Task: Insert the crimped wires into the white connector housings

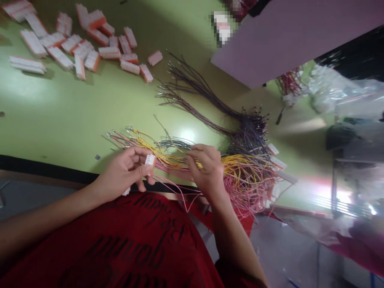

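Note:
My left hand is closed on a small white and orange plastic connector housing, held between thumb and fingers with its slotted face showing. Pink wires trail from it toward the right. My right hand pinches a thin yellow wire, whose free end sticks up to the left over the table. Beneath that hand runs a bundle of yellow wires with metal terminals at the left ends. Dark grey wires lie just behind. Part of another white housing shows below my left wrist.
Many loose white and orange housings lie scattered on the green table at the back left. Brown wires fan out behind my hands. A tangled wire pile lies right. A purple-grey panel and plastic bags stand beyond.

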Motion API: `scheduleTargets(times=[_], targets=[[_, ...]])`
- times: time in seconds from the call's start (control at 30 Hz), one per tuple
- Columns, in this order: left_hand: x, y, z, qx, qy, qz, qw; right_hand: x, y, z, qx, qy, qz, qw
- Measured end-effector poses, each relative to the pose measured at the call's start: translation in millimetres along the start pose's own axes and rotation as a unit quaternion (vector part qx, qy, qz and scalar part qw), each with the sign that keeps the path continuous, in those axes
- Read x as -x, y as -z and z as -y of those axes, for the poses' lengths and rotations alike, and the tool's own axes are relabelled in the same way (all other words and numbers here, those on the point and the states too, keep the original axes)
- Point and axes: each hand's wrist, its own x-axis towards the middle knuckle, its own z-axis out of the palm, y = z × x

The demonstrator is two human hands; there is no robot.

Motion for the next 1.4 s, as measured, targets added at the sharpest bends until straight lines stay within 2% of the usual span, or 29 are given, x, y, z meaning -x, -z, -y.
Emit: scheduleTargets(times=[0.13,0.23,0.3,0.43,0.53,0.63,0.77,0.87,0.97,1.03,1.07,1.13,1.2,1.33,1.4], targets=[[-2.9,-0.1,0.8,0.002,0.003,0.01,1.0,-14.7,12.2,3.9,-0.094,-0.055,-0.054,0.993],[-6.5,-2.8,-1.8,-0.001,0.006,0.014,1.0,-38.1,8.0,7.4,-0.117,-0.123,-0.06,0.984],[-9.0,-5.2,-4.3,-0.006,0.012,0.016,1.0,-56.9,-4.5,9.9,-0.128,-0.147,-0.02,0.981],[-12.5,-7.0,-7.1,-0.009,0.011,0.027,1.0,-87.8,-37.1,18.9,-0.086,-0.132,0.111,0.981],[-13.7,-4.4,-8.1,-0.009,0.003,0.022,1.0,-96.7,-49.4,24.6,-0.037,-0.121,0.145,0.981],[-14.4,-1.3,-9.4,-0.01,0.003,0.011,1.0,-96.3,-42.8,23.5,-0.085,-0.127,0.119,0.981],[-15.1,-1.1,-10.2,-0.013,0.016,0.013,1.0,-94.1,-17.8,18.3,-0.188,-0.178,0.057,0.964],[-15.1,-3.1,-9.4,-0.018,0.022,0.019,0.999,-91.5,-4.5,19.3,-0.236,-0.207,0.044,0.949],[-14.7,-3.6,-8.5,-0.017,0.015,0.021,1.0,-82.2,1.1,25.8,-0.294,-0.203,0.041,0.933],[-14.3,-2.7,-8.6,-0.014,0.014,0.017,1.0,-71.6,3.9,31.6,-0.31,-0.181,0.074,0.93],[-14.0,-2.3,-9.0,-0.014,0.015,0.015,1.0,-65.7,5.4,34.4,-0.304,-0.164,0.109,0.932],[-13.5,-2.0,-10.5,-0.011,0.012,0.014,1.0,-55.1,8.2,39.4,-0.269,-0.13,0.186,0.936],[-12.9,-3.0,-12.9,-0.007,0.0,0.026,1.0,-48.9,10.4,43.1,-0.235,-0.12,0.226,0.938],[-11.7,-6.3,-17.9,-0.032,-0.017,0.072,0.997,-48.8,14.8,45.9,-0.244,-0.144,0.233,0.93],[-10.4,-5.9,-19.4,-0.06,-0.017,0.078,0.995,-48.1,18.2,43.5,-0.241,-0.141,0.211,0.937]])
